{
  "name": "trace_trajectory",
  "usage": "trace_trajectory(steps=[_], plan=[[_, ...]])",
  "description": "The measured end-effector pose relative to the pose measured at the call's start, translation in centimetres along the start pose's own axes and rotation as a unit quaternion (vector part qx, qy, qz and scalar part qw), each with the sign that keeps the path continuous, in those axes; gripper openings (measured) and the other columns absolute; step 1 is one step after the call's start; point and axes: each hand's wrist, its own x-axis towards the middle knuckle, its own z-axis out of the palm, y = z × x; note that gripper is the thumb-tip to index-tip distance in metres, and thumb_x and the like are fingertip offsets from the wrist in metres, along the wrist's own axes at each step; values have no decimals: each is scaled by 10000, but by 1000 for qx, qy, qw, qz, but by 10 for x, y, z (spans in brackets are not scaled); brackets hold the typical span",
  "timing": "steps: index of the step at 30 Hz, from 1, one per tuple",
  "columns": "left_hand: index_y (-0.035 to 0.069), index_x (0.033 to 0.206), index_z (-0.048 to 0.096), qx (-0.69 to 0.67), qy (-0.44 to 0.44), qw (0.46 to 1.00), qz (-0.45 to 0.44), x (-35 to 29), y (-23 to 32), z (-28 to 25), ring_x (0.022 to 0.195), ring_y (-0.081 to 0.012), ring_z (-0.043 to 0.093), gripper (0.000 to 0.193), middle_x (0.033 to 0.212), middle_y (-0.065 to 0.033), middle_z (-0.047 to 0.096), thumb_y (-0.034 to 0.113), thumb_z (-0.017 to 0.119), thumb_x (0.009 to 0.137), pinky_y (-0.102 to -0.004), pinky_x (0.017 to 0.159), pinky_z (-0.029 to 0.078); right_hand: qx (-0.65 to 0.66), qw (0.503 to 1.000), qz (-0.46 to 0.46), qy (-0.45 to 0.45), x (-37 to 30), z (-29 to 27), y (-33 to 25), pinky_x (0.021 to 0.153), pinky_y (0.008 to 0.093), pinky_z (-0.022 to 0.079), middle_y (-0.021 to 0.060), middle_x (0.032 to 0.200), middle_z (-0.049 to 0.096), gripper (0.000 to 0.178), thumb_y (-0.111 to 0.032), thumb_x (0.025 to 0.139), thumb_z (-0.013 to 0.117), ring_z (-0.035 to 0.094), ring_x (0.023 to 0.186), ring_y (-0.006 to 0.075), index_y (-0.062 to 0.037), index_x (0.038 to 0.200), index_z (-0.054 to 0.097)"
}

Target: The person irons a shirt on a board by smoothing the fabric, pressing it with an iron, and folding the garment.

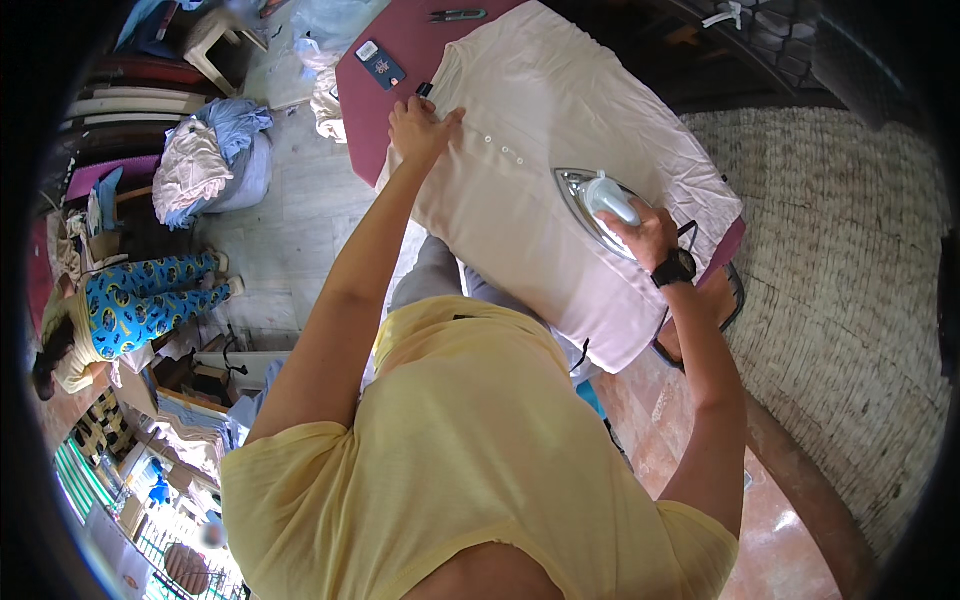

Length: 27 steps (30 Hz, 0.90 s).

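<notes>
A cream shirt (470, 205) with a short row of small buttons lies spread over a maroon ironing board (362, 125). My right hand (645, 235), with a black watch on its wrist, is closed round the pale blue handle of a clothes iron (578, 190). The iron's metal plate rests on the cloth, its tip toward the buttons. Over at the shirt's left edge, my left hand (424, 132) lies on the cloth with fingers and thumb apart. A small black tag (425, 90) shows just beyond its fingertips.
A dark blue card-like item (381, 66) and thread snips (458, 15) lie on the board's far part. Left on the floor stands a bundle of folded clothes (195, 170). Another person in blue patterned trousers (150, 305) bends at far left. A woven mat (810, 250) is at right.
</notes>
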Motion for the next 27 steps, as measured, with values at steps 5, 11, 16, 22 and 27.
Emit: trace_trajectory(steps=[5,11,16,22,27], plan=[[102,897,623,-3,18,1000,-3,-2,-4,4,1040,-307,509,553,992,-87,537,553,817,642,-458,875,406,-58,997,-21,46,25,4,-30,564,474,528,177,670,671,565,-633,751,713,670,646,383,-71,799,702],[117,929,636,41,72,995,54,-6,-6,15,1045,-335,512,427,1018,-123,545,491,749,758,-479,859,408,-28,998,4,52,94,21,-96,745,460,548,155,841,719,666,-726,793,581,690,818,365,-115,1013,727],[98,1024,611,25,39,979,200,-9,-2,17,1021,-350,548,336,1054,-152,562,369,696,844,-504,832,436,69,994,87,5,84,-4,-71,688,381,548,114,755,713,670,-727,832,539,712,690,248,-93,953,718],[54,1066,564,85,-26,978,186,-10,-17,18,1064,-376,564,441,1098,-177,581,396,718,834,-517,836,465,51,987,141,58,-96,-90,-9,531,385,470,119,626,610,520,-520,921,596,607,544,256,-3,916,653],[24,1034,561,192,-70,965,166,-16,-8,9,1040,-387,591,442,1098,-196,581,445,608,908,-524,824,482,339,844,400,113,-228,-122,28,485,286,412,-43,583,517,490,-502,940,606,500,499,90,-21,873,668]])
